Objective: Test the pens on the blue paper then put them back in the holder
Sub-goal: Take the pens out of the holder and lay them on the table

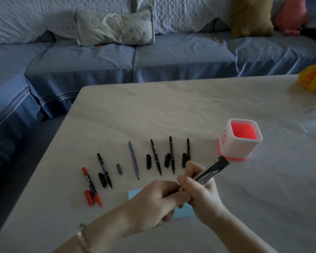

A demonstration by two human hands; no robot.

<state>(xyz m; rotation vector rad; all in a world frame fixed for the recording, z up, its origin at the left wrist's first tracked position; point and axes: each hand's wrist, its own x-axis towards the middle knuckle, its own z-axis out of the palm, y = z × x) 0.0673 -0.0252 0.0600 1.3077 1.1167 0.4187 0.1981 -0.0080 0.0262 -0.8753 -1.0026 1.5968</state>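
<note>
- Both hands meet over the blue paper (pixel 182 211): the right hand (pixel 202 194) is closed round the barrel of a thick black marker (pixel 211 173), its far end tilted up toward the holder; the left hand (pixel 153 199) is curled at the marker's near end, fingers closed, though what it pinches there is hidden.
- Judging by the grip, the step in hand is pulling off or pushing on this marker's cap; I cannot tell which.
- The paper lies flat on the table (pixel 171 106), mostly covered by the hands, with only its corners showing.
- Behind it, in a row, lie a red pen (pixel 90 185) with its cap beside it, a black pen (pixel 104 170), a grey pen (pixel 133 159) with a small grey cap (pixel 119 168) apart, and three slim black pens (pixel 171 154), each with a loose cap alongside.
- The white holder (pixel 240 138), red inside, stands upright and empty to the right, near the row.
- Next, if the tip is bare, it needs a short stroke on the exposed paper; then capping, then dropping upright into the holder.
</note>
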